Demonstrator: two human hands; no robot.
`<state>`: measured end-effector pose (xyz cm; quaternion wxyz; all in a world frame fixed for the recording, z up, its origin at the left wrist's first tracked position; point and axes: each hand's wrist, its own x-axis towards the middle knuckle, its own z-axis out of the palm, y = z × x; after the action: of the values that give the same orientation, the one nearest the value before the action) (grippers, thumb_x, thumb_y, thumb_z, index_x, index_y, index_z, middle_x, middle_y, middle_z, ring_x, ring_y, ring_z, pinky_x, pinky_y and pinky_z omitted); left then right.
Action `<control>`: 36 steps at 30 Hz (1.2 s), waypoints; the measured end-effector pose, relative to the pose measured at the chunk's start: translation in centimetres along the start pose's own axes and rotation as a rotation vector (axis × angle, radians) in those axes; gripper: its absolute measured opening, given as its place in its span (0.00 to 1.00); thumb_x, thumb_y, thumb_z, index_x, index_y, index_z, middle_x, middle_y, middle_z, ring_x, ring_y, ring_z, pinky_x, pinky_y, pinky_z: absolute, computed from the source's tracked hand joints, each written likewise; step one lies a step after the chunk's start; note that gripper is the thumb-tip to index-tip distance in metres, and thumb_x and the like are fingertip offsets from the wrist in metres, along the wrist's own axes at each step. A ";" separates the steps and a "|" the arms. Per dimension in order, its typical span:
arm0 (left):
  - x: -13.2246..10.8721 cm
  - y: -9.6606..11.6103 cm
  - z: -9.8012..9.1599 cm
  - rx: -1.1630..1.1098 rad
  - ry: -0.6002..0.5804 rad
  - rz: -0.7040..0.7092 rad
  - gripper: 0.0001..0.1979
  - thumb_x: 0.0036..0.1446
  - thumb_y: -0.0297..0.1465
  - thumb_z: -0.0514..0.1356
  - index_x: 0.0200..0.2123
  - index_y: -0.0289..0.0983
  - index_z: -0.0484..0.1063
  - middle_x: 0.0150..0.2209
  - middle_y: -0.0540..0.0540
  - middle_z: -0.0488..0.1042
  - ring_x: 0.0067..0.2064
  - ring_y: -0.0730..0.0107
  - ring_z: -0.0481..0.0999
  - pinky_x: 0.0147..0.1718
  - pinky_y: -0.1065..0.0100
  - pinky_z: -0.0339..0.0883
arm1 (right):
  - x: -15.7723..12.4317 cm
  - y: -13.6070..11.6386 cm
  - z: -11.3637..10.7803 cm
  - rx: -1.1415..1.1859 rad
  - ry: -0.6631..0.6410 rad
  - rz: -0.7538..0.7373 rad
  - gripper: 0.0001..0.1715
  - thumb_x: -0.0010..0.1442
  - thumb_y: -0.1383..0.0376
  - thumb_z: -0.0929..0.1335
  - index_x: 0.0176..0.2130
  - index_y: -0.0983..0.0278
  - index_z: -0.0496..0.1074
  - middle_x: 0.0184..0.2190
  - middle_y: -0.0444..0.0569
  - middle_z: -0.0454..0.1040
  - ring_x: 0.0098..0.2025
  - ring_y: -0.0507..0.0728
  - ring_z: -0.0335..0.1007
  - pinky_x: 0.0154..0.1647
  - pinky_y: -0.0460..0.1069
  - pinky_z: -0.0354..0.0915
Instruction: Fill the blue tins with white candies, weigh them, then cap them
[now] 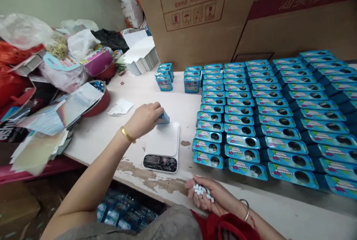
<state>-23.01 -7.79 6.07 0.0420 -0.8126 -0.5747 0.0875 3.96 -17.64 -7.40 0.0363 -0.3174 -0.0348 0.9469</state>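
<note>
My left hand (144, 120) is closed around a small blue candy tin (165, 118) at the back edge of a white kitchen scale (164, 141). Most of the tin is hidden behind my fingers. Whether it rests on the scale or is held just over it, I cannot tell. The scale's dark display panel faces me. Palm up near the front edge of the table, my right hand (219, 194) is cupped around several small white candies (201, 191). To its right and beyond stand rows of blue tins (242, 131) with round holes in their tops.
Two small groups of blue tins (164, 83) stand behind the scale. A torn white paper (121, 106) lies left of it. A red bowl (100, 105), white cartons (141, 56) and plastic bags fill the left side. Large cardboard boxes (192, 42) stand at the back.
</note>
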 end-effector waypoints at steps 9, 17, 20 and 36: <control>-5.2 5.4 0.4 -0.139 0.047 0.013 0.07 0.59 0.32 0.55 0.38 0.35 0.67 0.44 0.41 0.70 0.44 0.61 0.70 0.42 0.61 0.64 | -2.7 0.0 3.3 0.012 -0.065 -0.023 0.17 0.62 0.63 0.63 0.39 0.76 0.73 0.30 0.56 0.77 0.31 0.53 0.76 0.34 0.44 0.70; -9.5 16.9 2.5 -0.488 0.050 0.210 0.13 0.60 0.38 0.54 0.44 0.36 0.66 0.40 0.43 0.70 0.39 0.65 0.69 0.35 0.66 0.65 | -2.5 0.9 2.6 0.310 0.001 -0.185 0.12 0.62 0.64 0.64 0.32 0.68 0.74 0.27 0.47 0.78 0.29 0.50 0.75 0.33 0.46 0.71; -10.4 19.3 4.3 -0.544 0.006 0.137 0.13 0.60 0.36 0.54 0.45 0.36 0.66 0.42 0.42 0.69 0.43 0.64 0.68 0.38 0.65 0.66 | -2.1 1.4 2.3 0.334 0.001 -0.164 0.13 0.62 0.64 0.64 0.29 0.67 0.73 0.20 0.43 0.74 0.21 0.48 0.69 0.23 0.43 0.66; -11.9 15.8 5.3 -0.832 0.270 -0.020 0.09 0.62 0.29 0.51 0.44 0.36 0.67 0.40 0.43 0.70 0.41 0.70 0.70 0.40 0.69 0.66 | -1.1 1.5 3.2 0.260 0.077 -0.151 0.09 0.60 0.67 0.65 0.35 0.70 0.74 0.33 0.51 0.79 0.35 0.52 0.76 0.43 0.48 0.71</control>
<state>-13.24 -24.43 -0.63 -0.2132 -0.7588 -0.5583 -0.2589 2.84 -19.42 -4.27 0.1496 -0.3428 0.0660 0.9251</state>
